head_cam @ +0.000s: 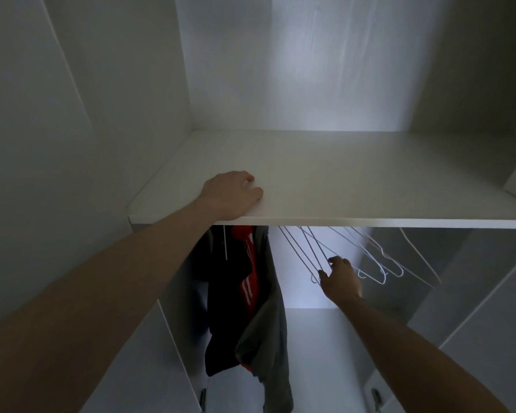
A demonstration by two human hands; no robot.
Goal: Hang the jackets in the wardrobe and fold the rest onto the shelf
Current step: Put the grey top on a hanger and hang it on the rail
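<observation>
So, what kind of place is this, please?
Most likely the inside of a white wardrobe. A shelf spans it; below hang dark jackets and bare wire hangers. The left hand rests on the shelf, and the right hand holds one hanger.

Bare shelf (340,180) top, hanging jackets (245,293) blocking left, hangers (370,257) crowding right

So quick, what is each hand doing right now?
Left hand: loosely curled, resting on the shelf, holding nothing.
Right hand: gripping a wire hanger.
</observation>
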